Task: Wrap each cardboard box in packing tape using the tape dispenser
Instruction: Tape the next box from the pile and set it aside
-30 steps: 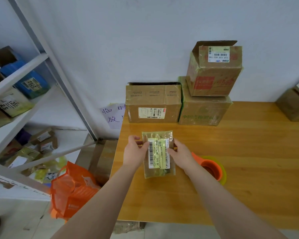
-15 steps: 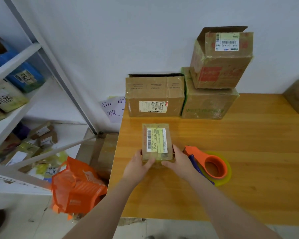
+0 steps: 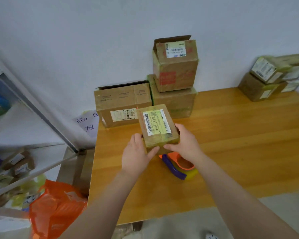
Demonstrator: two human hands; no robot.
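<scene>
Grasping labelled cardboard box (image 3: 156, 125) in left grip (image 3: 136, 154) and right grip (image 3: 185, 145) above worktop (image 3: 240, 144); may slip onto tape dispenser (image 3: 178, 167) if loosened.

Tape dispenser (image 3: 179, 163) half hidden behind right hand (image 3: 185, 144), far-right boxes (image 3: 259, 87) blurred, cut by edge

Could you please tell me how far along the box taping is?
Done: the small box already shows yellowish tape over its label and near end. In hand: left hand and right hand hold it above the table; the dispenser lies idle beneath. Remaining: the top stacked box and the wide box behind have raised flaps, so they seem unsealed.
</scene>
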